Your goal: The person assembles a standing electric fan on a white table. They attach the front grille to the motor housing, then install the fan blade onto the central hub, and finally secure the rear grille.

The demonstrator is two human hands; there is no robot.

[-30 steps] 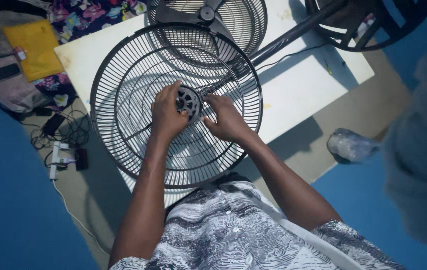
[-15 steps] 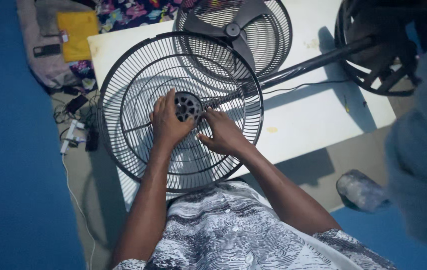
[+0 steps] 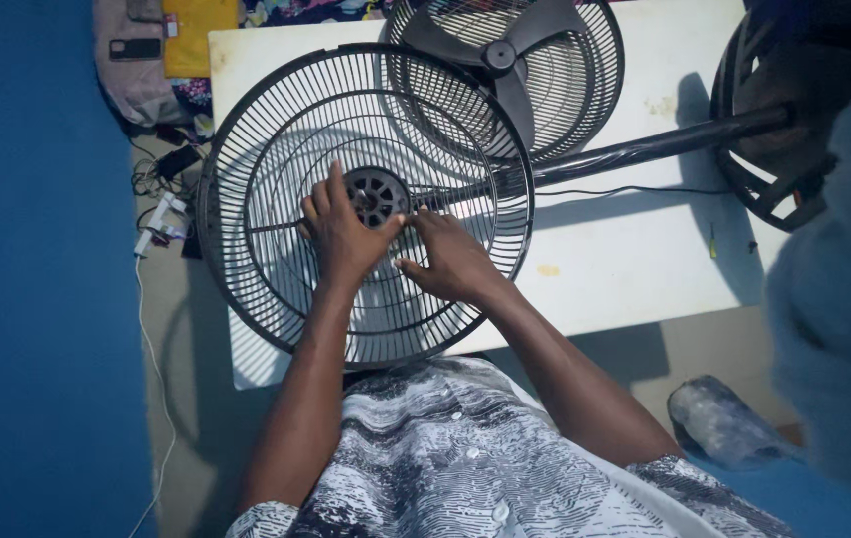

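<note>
At frame centre, the grille [image 3: 276,199] hub [image 3: 376,194] is touched by the spread left hand [image 3: 341,234] and the loosely open right hand [image 3: 450,261].

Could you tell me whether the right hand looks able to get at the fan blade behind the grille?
Probably yes: the right hand rests on the grille, and the fan blade lies uncovered on the table just beyond, with nothing between.
</note>
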